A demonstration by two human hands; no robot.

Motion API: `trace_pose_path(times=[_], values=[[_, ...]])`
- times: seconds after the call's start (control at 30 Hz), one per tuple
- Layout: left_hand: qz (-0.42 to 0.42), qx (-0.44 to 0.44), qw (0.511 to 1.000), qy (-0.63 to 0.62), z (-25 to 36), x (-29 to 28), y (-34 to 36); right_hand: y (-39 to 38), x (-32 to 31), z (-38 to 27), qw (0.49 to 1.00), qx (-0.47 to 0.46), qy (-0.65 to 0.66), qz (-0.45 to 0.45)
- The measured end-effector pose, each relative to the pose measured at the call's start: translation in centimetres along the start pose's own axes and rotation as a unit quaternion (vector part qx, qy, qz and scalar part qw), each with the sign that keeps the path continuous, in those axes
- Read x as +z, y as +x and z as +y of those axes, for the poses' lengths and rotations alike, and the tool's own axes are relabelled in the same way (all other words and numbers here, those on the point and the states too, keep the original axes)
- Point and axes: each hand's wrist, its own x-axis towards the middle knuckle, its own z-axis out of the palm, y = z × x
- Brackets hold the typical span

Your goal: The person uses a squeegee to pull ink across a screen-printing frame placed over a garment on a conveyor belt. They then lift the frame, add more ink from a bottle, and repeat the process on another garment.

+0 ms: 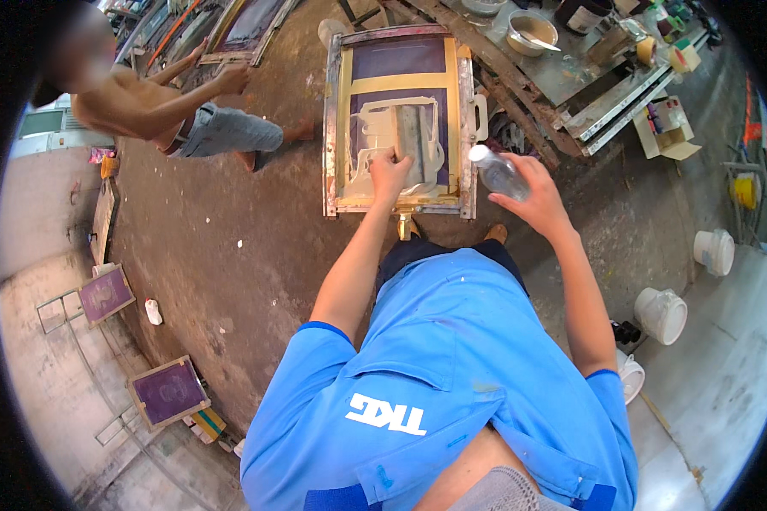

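Note:
A screen-printing frame [331, 128] lies in front of me, its purple mesh bordered and crossed by tan tape. Pale cream ink is smeared over the lower part of the mesh. My left hand [389, 175] is closed on the near left end of a squeegee [411, 136], which rests on the inked mesh. To the right of the frame, my right hand [530, 198] is wrapped round a clear plastic bottle [504, 180] with a white cap. The bottle is tilted, its cap toward the frame, and held apart from it.
At the far right, a worktable [533, 89] carries a bowl [533, 34] of pale ink, tape rolls and jars. White buckets [661, 315] stand along the right wall. Another person [145, 106] works at the far left by another frame [245, 30]. Purple screens [169, 392] lean at the left.

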Motion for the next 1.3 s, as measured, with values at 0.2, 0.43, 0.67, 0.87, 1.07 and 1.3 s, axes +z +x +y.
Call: trace_pose_path(times=[0.2,0.43,0.67,0.87,1.07,1.3], values=[[-0.003,0.051,0.998,0.021,-1.2,-1.7,-0.4,3.7,4.7,4.1,0.974,-0.084,-0.169,-0.126],[0.095,0.065,0.989,0.096,-2.1,-10.3,0.9,6.8,10.0,4.0,0.889,-0.190,-0.361,-0.206],[0.134,0.041,0.990,0.024,-3.0,-11.5,-0.1,9.4,14.8,2.0,0.817,-0.247,-0.476,-0.212],[0.116,0.036,0.991,-0.050,-4.2,-11.6,-0.8,10.1,14.9,1.2,0.821,-0.240,-0.456,-0.246],[0.107,0.008,0.994,0.010,-2.2,-11.6,-0.6,11.1,14.3,-1.1,0.815,-0.222,-0.441,-0.304],[0.110,0.022,0.971,0.209,-2.0,-12.9,0.6,9.8,13.5,0.6,0.825,-0.201,-0.436,-0.298]])
